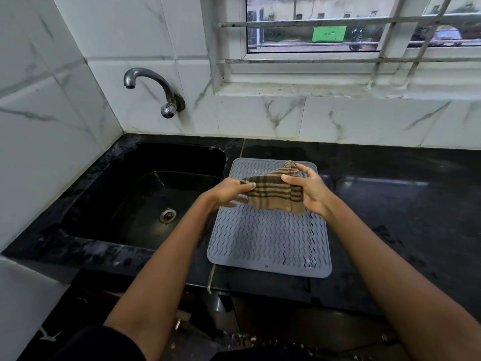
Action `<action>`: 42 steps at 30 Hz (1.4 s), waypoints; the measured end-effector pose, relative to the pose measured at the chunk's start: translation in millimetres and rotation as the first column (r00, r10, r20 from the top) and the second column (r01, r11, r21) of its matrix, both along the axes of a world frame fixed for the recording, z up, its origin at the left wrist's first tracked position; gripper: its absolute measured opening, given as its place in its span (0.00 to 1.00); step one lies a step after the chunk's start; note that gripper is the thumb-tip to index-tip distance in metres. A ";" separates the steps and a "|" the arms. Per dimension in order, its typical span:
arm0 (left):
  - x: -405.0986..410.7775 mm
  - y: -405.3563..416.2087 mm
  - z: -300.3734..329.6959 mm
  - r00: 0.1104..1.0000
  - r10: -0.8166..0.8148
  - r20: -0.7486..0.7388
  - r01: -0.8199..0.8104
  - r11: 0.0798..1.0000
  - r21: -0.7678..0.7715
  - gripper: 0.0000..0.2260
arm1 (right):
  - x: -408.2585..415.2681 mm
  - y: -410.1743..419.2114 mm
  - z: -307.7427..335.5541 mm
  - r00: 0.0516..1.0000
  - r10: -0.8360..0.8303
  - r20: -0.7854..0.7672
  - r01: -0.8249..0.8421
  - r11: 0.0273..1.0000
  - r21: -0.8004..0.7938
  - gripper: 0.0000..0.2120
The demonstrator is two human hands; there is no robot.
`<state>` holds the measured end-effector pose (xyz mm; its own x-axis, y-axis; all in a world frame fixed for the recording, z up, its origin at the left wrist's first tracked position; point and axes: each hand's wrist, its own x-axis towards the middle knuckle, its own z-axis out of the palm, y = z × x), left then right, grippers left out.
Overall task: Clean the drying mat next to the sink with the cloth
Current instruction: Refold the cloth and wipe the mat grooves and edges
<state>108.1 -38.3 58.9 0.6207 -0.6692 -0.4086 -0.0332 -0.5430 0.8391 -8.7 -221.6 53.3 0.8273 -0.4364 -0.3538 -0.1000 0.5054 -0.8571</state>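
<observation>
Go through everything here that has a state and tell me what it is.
Brown striped cloth: held up over the mat, in both hands.
Grey ridged silicone drying mat: flat on the counter.
Curved metal tap: off.
Black sink: empty.
Left hand: gripping cloth.
Right hand: gripping cloth.

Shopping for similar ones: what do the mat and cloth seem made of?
Drying mat: probably silicone or soft rubber, matte grey, moulded wavy ridges. Cloth: looks like woven cotton terry, brown with dark stripes, draping limply between the hands.
</observation>
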 end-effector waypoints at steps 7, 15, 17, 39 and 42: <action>-6.2 -16.9 5.4 0.962 -0.259 0.086 0.264 0.964 -0.046 0.38 | 17.5 7.3 20.3 0.960 0.252 -0.122 -0.270 0.948 -0.166 0.29; -8.8 -26.2 -14.9 0.991 0.088 -0.104 -0.099 0.990 -0.103 0.17 | 15.4 -1.0 27.7 0.994 -0.007 -0.109 -0.057 0.817 -0.574 0.17; -8.3 -28.9 -21.1 0.956 0.194 -0.218 -0.219 0.971 -0.098 0.20 | 11.0 7.5 25.0 0.996 -0.084 -0.005 0.052 0.657 -0.752 0.14; 107.9 -62.7 -50.3 0.970 -0.007 0.243 -0.057 0.965 0.255 0.18 | 118.2 0.4 -54.7 0.974 -0.157 -0.162 -0.073 0.460 -0.885 0.26; 134.5 -80.9 -69.0 0.924 -0.108 0.368 -0.033 0.933 0.357 0.20 | 160.9 -11.8 -52.5 0.926 -0.239 -0.293 -0.266 0.141 -0.954 0.27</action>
